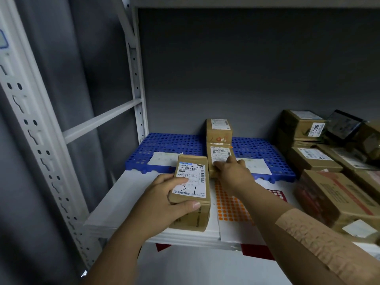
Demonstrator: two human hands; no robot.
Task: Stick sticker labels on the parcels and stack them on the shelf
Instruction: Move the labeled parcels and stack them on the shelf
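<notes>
Parcel pile [320, 161] right; left seemingly open.

The small print on the white shipping label [190, 178] is too fine to be read, the sheet of orange round stickers [230, 204] is partly covered (by an arm), and the brown cardboard boxes [337, 194] at the right are cut off.

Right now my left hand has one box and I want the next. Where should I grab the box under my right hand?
Take the box across its two long sides, from above at the near end. It lies flat and narrow on the blue mat; the right hand rests there, and another box blocks the far end.
</notes>
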